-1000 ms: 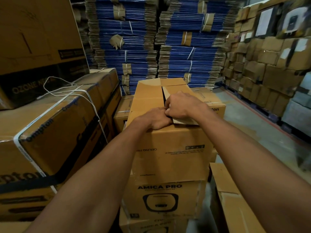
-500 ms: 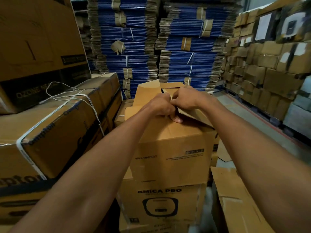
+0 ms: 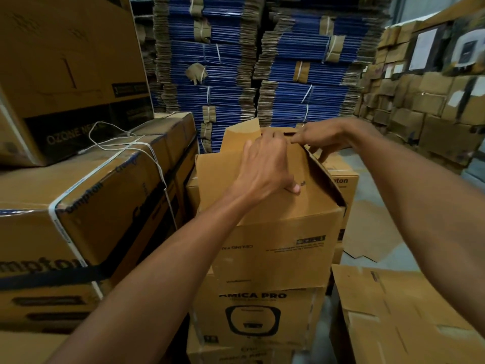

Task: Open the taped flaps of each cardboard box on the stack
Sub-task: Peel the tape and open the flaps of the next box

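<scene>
Two grips work the top box (image 3: 275, 245), which sits on the AMICA PRO box (image 3: 252, 316) in the stack. Head view: the left-hand grip (image 3: 265, 169) curls over the raised flap (image 3: 315, 198), and the right-hand grip (image 3: 322, 137) hooks its upper corner. The box is plain brown corrugated board with inverted print. Judged light, stiff and creasable, so hold the flaps at their free edges.

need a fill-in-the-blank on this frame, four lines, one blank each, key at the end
1. The left hand and the right hand both hold flaps of the ____ box on the stack.
2. The lower box directly beneath is printed AMICA ____.
3. The flattened carton bundles stacked behind are ____ in colour.
4. The strap around the Crompton box at left is ____.
Missing words: top; PRO; blue; white.
</scene>
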`<state>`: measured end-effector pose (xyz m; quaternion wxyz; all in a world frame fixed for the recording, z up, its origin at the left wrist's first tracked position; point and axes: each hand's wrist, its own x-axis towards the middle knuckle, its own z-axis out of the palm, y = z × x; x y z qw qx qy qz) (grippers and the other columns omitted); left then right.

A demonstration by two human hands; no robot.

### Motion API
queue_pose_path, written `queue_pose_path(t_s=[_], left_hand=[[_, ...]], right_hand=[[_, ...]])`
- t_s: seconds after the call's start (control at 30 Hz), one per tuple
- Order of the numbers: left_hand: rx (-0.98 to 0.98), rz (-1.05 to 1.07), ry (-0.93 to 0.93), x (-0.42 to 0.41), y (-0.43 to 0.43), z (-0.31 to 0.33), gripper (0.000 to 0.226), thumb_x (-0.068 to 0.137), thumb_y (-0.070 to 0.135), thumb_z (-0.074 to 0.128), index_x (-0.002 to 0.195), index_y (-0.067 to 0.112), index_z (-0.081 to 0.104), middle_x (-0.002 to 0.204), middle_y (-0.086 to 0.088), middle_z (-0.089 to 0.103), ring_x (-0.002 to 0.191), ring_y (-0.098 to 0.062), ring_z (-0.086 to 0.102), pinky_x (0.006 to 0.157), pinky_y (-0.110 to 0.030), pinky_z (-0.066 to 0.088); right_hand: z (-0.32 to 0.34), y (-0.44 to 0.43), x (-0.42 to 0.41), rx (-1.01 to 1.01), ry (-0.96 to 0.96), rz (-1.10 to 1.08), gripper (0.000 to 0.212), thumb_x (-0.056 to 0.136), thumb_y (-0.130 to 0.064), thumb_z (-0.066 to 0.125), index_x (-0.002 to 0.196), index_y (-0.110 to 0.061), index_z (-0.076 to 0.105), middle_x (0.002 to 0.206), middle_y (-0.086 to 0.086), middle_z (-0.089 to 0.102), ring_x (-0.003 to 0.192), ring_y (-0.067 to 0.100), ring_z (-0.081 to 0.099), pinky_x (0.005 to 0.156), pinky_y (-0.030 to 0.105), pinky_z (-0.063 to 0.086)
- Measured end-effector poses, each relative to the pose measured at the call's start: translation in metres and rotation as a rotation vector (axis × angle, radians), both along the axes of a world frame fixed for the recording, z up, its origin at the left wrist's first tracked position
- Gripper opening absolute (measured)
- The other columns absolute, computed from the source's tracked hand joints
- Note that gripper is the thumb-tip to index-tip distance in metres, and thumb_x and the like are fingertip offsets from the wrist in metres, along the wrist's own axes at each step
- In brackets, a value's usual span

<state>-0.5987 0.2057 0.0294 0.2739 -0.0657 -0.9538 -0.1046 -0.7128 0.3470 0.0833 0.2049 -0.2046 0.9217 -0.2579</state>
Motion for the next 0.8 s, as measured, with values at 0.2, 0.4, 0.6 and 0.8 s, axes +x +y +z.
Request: queue_pose_path(t_s=[0.2, 0.4, 0.6, 0.8], left_hand=[[-0.102, 0.03, 0.206, 0.016, 0.01, -0.006, 0.092, 0.054, 0.055, 0.094, 0.124, 0.009, 0.055, 0.118, -0.007, 0.056, 0.099, -0.023, 0.059, 0.089, -0.036, 0.043], [-0.198, -0.015, 0.461, 0.043, 0.014, -0.017, 0.073, 0.052, 0.04, 0.099, 0.107, 0.005, 0.066, 0.097, -0.008, 0.066, 0.059, -0.009, 0.036, 0.054, -0.024, 0.03], [-0.326, -0.23, 0.491, 0.07, 0.028, -0.045, 0.028, 0.087, 0.021, 0.08, 0.105, 0.004, 0.068, 0.091, -0.011, 0.069, 0.053, -0.018, 0.062, 0.043, -0.031, 0.052], [-0.209, -0.17, -0.182, 0.093, 0.026, -0.078, 0.061, 0.093, 0.066, 0.054, 0.134, 0.021, 0.043, 0.135, -0.006, 0.046, 0.123, -0.028, 0.046, 0.102, -0.051, 0.045]], right_hand=[[-0.006, 0.008, -0.008, 0.019, 0.152, 0.007, 0.033, 0.105, -0.046, 0.047, 0.121, -0.027, 0.068, 0.13, 0.0, 0.059, 0.123, 0.027, 0.052, 0.091, 0.049, 0.05], [-0.008, 0.017, -0.009, -0.01, 0.22, 0.052, 0.033, 0.107, -0.036, 0.043, 0.114, -0.019, 0.071, 0.118, 0.004, 0.064, 0.111, 0.026, 0.06, 0.094, 0.053, 0.054], [-0.041, 0.019, -0.01, 0.129, 0.148, 0.125, 0.029, 0.096, -0.007, 0.058, 0.112, -0.026, 0.072, 0.12, -0.005, 0.067, 0.114, 0.018, 0.062, 0.09, 0.034, 0.053], [-0.095, 0.028, -0.001, 0.151, 0.343, 0.106, 0.029, 0.095, -0.022, 0.064, 0.121, -0.035, 0.067, 0.134, -0.005, 0.062, 0.123, 0.018, 0.054, 0.108, 0.037, 0.04]])
